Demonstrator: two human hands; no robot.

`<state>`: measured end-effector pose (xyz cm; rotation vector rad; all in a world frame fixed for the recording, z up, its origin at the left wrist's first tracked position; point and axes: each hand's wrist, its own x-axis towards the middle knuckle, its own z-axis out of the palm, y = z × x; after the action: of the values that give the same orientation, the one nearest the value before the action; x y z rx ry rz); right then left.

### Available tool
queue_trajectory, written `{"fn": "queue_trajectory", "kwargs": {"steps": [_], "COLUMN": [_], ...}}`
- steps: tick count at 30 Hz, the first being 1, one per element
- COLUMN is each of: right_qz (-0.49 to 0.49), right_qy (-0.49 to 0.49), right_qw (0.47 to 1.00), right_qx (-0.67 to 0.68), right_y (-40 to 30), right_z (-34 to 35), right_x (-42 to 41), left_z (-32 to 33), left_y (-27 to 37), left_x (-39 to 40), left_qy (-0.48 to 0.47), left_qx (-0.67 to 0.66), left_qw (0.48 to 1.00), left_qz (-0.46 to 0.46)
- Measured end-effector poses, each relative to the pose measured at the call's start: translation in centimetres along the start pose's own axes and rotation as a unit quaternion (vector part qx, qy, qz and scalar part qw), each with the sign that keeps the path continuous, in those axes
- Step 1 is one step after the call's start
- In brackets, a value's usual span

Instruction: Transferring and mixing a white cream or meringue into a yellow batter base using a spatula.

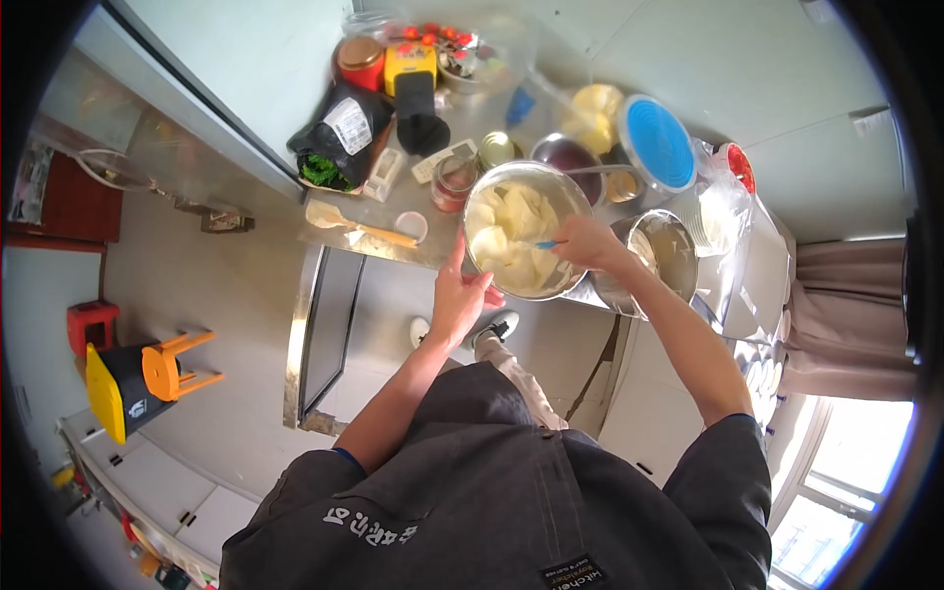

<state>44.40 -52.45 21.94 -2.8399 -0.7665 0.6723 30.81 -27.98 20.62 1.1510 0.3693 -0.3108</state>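
Note:
My left hand point(461, 299) grips the near left side of a metal mixing bowl point(572, 210), thumb and fingers at its wall. Pale yellow cream point(516, 214) lies in thick folds inside it. In my right hand point(590, 243) is a blue utensil point(544, 245), its lower end in the cream; its full shape is hidden. The bowl is tilted towards me at the counter's front edge. Close by on the right, a second metal bowl point(680, 254) has white cream smeared inside.
Left on the steel counter point(332, 236) lie a cream-coated spatula point(369, 228) and a small round lid point(411, 227). Behind the bowl stand a glass jar point(451, 181), an opened can point(495, 150), a dark bowl point(566, 156) and a blue-lidded container point(660, 144). A remote control point(445, 160) lies nearby.

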Motion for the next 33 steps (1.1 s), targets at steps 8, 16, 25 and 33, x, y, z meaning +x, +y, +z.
{"fn": "queue_trajectory", "kwargs": {"steps": [8, 16, 25, 33], "right_qz": [0.290, 0.246, 0.264, 0.394], "right_qy": [-0.113, 0.055, 0.519, 0.275], "right_qw": [0.759, 0.627, 0.704, 0.873], "right_qx": [0.571, 0.737, 0.406, -0.090], "right_y": [-2.4, -4.5, -5.1, 4.4], "right_z": [-3.8, 1.8, -3.1, 3.6], "right_x": [-7.2, -14.8, -28.2, -28.4], "left_z": [-0.5, 0.1, -0.4, 0.3], "left_y": [0.2, 0.1, 0.3, 0.1], "left_x": [-0.3, -0.3, -0.7, -0.9], "left_qy": [0.021, 0.006, 0.017, 0.041], "left_qx": [0.014, 0.002, 0.042, 0.059], "left_qw": [1.000, 1.000, 0.999, 0.997], "left_qz": [-0.009, -0.027, -0.003, 0.020]}}
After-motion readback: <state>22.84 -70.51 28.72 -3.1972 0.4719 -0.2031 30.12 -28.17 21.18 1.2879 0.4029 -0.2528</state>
